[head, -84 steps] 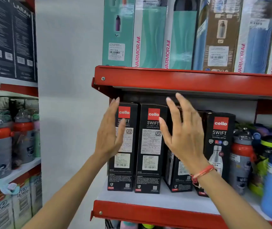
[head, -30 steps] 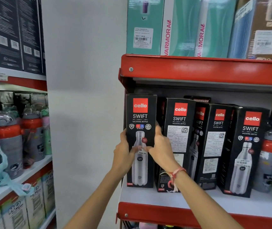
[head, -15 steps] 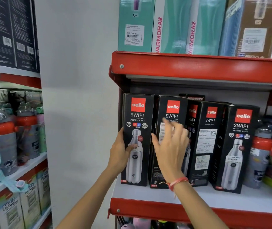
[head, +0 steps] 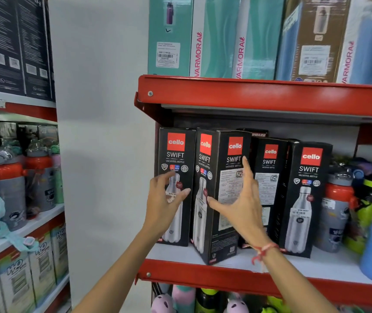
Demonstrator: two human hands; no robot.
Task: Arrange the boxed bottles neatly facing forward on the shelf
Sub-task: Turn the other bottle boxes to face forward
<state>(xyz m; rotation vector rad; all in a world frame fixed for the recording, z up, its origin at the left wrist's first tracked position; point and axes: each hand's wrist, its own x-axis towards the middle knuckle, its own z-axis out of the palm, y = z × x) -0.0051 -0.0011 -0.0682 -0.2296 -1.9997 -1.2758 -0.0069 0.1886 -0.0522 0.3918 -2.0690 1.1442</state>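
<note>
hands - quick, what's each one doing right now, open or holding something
Left hand: open, in front of the first box, gripping nothing.
Right hand: open, spread around the turned second box, not closed on it.

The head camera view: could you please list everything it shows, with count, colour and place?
Cello Swift boxes: four in front, black, middle red shelf; the second turned corner-forward.
Box behind them: one, black, mostly hidden.
Varmora boxes: several, teal, brown, blue, top shelf.
Loose bottles: several, red-grey, green, blue, right of the boxes.
Left rack: dark boxes above, red-grey bottles, H2O boxes below.
Left hand: open, at the first box.
Right hand: open, against the turned box.
</note>
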